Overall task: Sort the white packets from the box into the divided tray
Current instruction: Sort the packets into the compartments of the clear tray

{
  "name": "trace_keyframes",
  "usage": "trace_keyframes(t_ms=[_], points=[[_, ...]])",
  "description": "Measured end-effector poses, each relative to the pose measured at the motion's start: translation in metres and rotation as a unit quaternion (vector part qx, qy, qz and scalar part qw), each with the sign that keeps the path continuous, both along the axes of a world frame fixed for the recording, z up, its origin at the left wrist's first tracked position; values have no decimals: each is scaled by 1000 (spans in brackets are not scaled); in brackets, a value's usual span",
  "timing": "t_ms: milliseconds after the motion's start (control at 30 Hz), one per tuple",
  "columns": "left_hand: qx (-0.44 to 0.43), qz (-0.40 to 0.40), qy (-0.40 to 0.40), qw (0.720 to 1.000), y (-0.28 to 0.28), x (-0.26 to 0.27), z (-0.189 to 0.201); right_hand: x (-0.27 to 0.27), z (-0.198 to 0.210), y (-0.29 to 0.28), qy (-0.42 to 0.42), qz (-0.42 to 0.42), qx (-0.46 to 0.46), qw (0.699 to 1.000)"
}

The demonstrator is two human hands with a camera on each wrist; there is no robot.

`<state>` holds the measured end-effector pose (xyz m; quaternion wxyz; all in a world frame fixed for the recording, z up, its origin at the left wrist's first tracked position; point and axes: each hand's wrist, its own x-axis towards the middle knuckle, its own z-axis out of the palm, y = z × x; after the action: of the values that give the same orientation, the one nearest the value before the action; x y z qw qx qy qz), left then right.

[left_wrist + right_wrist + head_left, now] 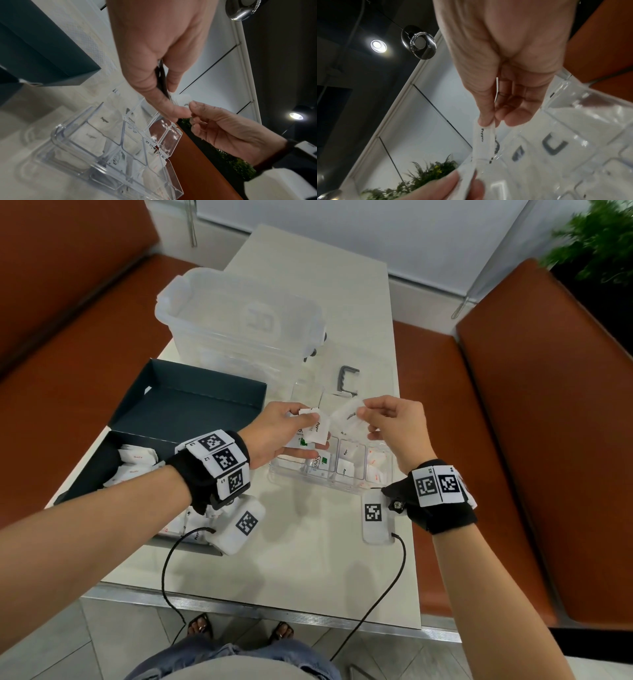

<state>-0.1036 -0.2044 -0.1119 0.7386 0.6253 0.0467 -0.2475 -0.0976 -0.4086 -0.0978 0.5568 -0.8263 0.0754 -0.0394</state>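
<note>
A: Both forearms are reaching out over the bench, hands raised above the clear divided tray [301, 479]. Left hand [279, 433] grips a small fan of white packets [317, 431].

B: Right hand [394, 422] pinches one white packet [347, 419], thumb against fingertips. More packets sit in the dark box [113, 440].

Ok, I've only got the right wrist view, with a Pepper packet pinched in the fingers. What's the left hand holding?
Observer: The left hand holds a small stack of packets, one with green print, above the divided tray.
Operator: Anything left in the box?
Observer: Yes, several red-printed packets lie in the dark box.
Operator: And the tray?
Observer: Stevia packets fill one compartment.
</note>
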Motion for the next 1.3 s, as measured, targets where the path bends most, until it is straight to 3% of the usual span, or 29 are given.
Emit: trace_keyframes(t_ms=[67,200,600,1300], points=[[1,8,1,1000,2,1,0,7,-5,-12,-35,-23,-103,994],[0,15,0,1000,3,1,1,12,-27,-18,-24,25,-271,962],[4,7,4,1000,5,-2,3,11,-76,-2,-6,54,-442,895],[-4,2,28,1000,4,-5,1,10,-85,0,5,70,-523,850]])
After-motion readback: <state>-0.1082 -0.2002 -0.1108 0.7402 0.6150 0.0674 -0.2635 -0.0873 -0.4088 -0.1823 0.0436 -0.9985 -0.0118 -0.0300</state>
